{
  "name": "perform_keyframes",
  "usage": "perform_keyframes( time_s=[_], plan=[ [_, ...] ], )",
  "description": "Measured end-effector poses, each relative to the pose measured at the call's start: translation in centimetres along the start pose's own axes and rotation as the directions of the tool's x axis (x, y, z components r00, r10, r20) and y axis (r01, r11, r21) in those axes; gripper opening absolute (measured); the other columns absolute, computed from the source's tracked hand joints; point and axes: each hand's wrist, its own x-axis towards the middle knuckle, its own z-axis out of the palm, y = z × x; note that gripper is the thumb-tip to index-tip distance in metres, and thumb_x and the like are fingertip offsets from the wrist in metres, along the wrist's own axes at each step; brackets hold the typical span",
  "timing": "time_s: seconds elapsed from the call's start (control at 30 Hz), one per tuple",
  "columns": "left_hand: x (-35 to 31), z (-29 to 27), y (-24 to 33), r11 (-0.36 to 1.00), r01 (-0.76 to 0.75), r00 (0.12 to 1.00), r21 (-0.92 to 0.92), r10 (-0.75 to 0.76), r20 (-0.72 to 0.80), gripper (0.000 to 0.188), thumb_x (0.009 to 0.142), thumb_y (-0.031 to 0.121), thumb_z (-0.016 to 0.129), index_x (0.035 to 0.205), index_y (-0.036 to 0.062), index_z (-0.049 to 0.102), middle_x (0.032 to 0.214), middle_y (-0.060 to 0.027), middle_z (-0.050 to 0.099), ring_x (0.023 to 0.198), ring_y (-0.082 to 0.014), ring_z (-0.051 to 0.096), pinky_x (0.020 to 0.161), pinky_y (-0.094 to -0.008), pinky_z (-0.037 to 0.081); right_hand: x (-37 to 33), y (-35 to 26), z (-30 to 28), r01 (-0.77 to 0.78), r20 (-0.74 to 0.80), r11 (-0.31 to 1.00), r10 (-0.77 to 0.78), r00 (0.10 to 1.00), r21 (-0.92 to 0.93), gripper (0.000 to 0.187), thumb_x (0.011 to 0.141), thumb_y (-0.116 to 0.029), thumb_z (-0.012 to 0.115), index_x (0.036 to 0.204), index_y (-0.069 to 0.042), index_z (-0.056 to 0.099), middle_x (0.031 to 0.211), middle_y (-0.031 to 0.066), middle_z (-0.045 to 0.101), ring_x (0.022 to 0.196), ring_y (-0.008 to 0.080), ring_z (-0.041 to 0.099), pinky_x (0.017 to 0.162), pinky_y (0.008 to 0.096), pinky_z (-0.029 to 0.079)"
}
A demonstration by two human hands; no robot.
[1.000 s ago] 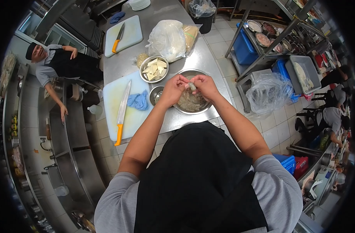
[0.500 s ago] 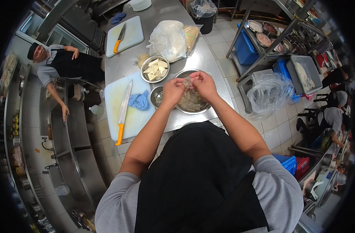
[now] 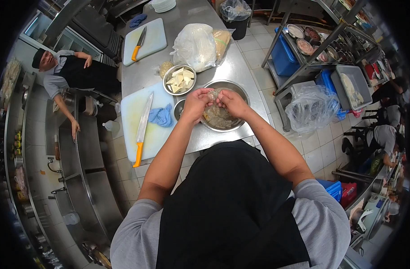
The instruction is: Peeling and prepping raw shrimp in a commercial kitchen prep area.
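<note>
Above a large steel bowl (image 3: pixel 244 93), both my hands meet with their fingertips pinched together. Between them is a small greyish, see-through piece that looks like a raw shrimp (image 3: pixel 212 94). My left hand (image 3: pixel 196 105) and my right hand (image 3: pixel 233 103) both grip it. More wet, grey-brown shrimp (image 3: pixel 219 119) lie in the bowl below. A smaller steel bowl (image 3: pixel 178 107) is partly hidden by my left hand. Just beyond it stands a steel bowl of pale, wedge-cut pieces (image 3: pixel 181 80).
To the left, a white cutting board (image 3: pixel 129 107) carries a yellow-handled knife (image 3: pixel 144 121) and a blue cloth (image 3: pixel 160 116). Farther back are a second board (image 3: pixel 155 38) with a knife (image 3: pixel 139 44) and filled plastic bags (image 3: pixel 195 47). A co-worker (image 3: pixel 75 71) stands left.
My hands have shifted slightly, with the left moving a little left and the right a little lower. They still pinch the piece over the bowl.
</note>
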Motion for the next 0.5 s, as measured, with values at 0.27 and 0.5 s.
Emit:
perform_keyframes(
  time_s=[0.27,0.5],
  plan=[
    [0.2,-0.7,-0.2,0.998,0.036,0.998,0.054,-0.034,-0.048,0.021,0.098,0.002,0.062,0.119,-0.0025,0.064,0.098,-0.006,0.069,0.083,-0.0116,0.066,0.076,-0.0233,0.055,0.5,0.7,-1.1,0.082,-0.06,0.988,-0.09,0.994,-0.129,0.029,0.101,-0.02,0.054,0.08,-0.002,0.061,0.072,0.0061,0.061,0.069,0.0165,0.057,0.068,0.0322,0.047],
    [0.8,-0.9,-0.4,0.994,0.025,0.987,0.107,-0.008,-0.163,0.02,0.098,0.002,0.063,0.117,-0.0031,0.064,0.098,-0.0074,0.069,0.086,-0.0126,0.067,0.076,-0.0244,0.056,0.5,0.8,-1.8,0.003,-0.127,0.991,-0.021,0.992,-0.137,0.03,0.098,-0.024,0.057,0.078,-0.002,0.062,0.067,0.0081,0.06,0.064,0.0213,0.059,0.066,0.0358,0.048]
  ],
)
